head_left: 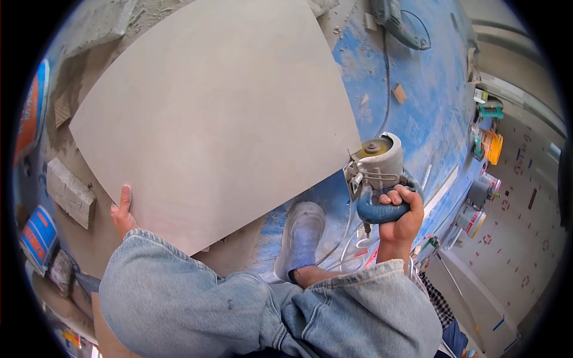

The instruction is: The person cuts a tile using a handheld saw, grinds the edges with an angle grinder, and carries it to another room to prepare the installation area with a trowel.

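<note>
A large beige tile (215, 119) lies in front of me, one corner towards my right. My left hand (123, 216) holds its left edge, thumb on top and the other fingers hidden. My right hand (400, 209) is wrapped round the blue handle of a handheld tile saw (382, 173). The saw's round yellowish blade (375, 147) and dusty guard are at the tile's right corner. I cannot tell whether the blade is turning or touching the tile.
My dusty shoe (302, 235) stands by the tile's near edge. Another power tool (397, 24) lies on the blue floor (427, 113) with its cord trailing. Broken concrete pieces (71, 192) and bags (39, 238) lie left. Several buckets (492, 147) stand right.
</note>
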{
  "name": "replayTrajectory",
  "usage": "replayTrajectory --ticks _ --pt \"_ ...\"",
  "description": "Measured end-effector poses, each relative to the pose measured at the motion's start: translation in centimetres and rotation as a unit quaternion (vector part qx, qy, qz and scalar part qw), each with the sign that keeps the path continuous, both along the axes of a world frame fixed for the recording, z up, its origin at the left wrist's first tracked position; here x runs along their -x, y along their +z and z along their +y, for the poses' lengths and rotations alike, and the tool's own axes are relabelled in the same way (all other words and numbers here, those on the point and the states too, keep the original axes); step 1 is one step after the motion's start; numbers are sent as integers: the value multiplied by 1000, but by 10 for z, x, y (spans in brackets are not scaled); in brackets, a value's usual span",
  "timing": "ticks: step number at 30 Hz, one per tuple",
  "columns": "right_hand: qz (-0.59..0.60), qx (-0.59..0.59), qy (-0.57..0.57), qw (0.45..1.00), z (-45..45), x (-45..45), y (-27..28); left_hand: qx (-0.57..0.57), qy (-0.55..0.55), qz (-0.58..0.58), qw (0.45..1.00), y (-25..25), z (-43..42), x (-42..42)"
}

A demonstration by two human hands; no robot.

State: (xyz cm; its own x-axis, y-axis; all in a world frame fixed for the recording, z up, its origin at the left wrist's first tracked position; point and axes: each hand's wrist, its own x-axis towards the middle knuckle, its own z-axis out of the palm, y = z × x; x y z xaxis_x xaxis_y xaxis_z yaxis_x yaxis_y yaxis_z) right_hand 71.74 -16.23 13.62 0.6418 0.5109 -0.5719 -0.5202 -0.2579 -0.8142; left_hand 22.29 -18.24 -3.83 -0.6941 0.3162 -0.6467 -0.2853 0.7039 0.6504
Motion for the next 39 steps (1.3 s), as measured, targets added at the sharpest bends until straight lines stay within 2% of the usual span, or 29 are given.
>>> replayTrajectory --ticks 2,15,17,22,24,26,27,29,30,33,39 --pt "-2 3 0 1000 0 0 0 -47 -6 -15 999 -4 -3 3" --pt "53 -17 -34 998 -7 -22 5 -60 -9 -15 998 -11 -5 7" --pt "60 -24 -42 997 -10 -29 11 -32 14 -27 999 -7 -3 4" --pt "100 -45 -65 992 -21 -55 20 -52 -43 -46 997 -30 -12 29" --pt "157 -47 -59 985 -28 -68 17 -56 -67 -59 994 -23 2 21" --pt "185 -57 -75 978 -32 -77 15 2 -74 18 997 2 18 -5" --pt "190 -44 -77 978 -33 -79 14 -3 -86 19 996 6 20 -7" --pt "195 -20 -89 977 -31 -77 14 112 -178 121 970 14 25 -12" --pt "199 -24 -99 975 -32 -79 12 110 -187 127 968 16 27 -18" --pt "246 -26 -99 964 -36 -87 6 98 -217 279 930 23 28 -43" --pt "334 -50 -117 934 -42 -102 -1 166 -230 351 892 3 34 -35"
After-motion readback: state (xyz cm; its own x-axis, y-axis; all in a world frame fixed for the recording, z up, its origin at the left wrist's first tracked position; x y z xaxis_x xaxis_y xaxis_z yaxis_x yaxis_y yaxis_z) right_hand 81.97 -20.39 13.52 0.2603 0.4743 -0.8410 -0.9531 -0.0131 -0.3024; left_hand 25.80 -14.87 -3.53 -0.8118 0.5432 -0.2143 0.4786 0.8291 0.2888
